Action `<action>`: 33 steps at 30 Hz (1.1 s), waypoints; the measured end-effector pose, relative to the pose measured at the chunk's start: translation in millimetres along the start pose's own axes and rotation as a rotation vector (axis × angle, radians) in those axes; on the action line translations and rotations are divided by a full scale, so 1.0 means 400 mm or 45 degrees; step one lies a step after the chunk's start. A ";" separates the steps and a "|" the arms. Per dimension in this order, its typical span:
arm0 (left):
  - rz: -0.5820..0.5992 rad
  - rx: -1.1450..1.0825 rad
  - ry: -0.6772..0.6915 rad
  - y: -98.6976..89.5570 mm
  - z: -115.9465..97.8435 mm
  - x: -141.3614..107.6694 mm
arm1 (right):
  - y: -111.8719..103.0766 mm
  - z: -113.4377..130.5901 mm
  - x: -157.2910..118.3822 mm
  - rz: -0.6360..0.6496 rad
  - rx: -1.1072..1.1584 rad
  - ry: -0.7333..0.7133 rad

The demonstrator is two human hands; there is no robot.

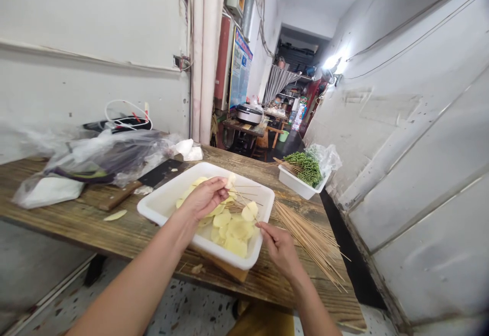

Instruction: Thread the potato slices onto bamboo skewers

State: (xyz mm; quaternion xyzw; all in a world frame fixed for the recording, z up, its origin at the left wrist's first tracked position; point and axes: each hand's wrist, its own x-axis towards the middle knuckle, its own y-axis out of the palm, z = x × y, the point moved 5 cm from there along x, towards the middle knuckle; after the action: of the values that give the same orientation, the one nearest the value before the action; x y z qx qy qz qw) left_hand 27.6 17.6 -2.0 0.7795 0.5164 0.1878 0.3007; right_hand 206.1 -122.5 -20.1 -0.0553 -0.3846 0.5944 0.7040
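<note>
Holding a bamboo skewer (240,198) aslant above a white tub (162,202), with one pale slice (249,211) run onto it near the lower end. Pinching the skewer just below that slice with the right hand (280,248), thumb pressed against curled fingers. Gripping a second slice (230,180) at the upper end with the left hand (206,197), thumb and fingertips closed upon it; hard to tell whether pierced. Working over a heap of similar slices (237,230) in the tub, with several thin sticks (250,194) among them. With loose skewers (307,239) fanned across the wooden table (252,168) to the right, near a white bin (299,186) of green food (308,169). With a cleaver (160,173), a lone slice (115,215) and crumpled plastic bags (105,155) to the left
</note>
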 end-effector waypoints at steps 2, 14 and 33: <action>-0.007 0.011 0.003 0.000 0.001 0.000 | 0.001 0.007 0.005 -0.002 0.067 0.034; -0.001 0.207 -0.105 0.035 0.039 -0.019 | 0.035 0.080 0.074 -0.040 -0.079 -0.002; 0.165 0.203 -0.086 0.076 0.056 -0.041 | 0.082 0.083 0.089 -0.159 0.034 0.087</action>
State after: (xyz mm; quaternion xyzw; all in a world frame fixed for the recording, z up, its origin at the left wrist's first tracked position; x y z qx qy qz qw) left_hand 55.5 -12.2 1.8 0.8385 0.4679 0.1386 0.2423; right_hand 159.9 -94.4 2.6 -0.0419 -0.3552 0.5522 0.7531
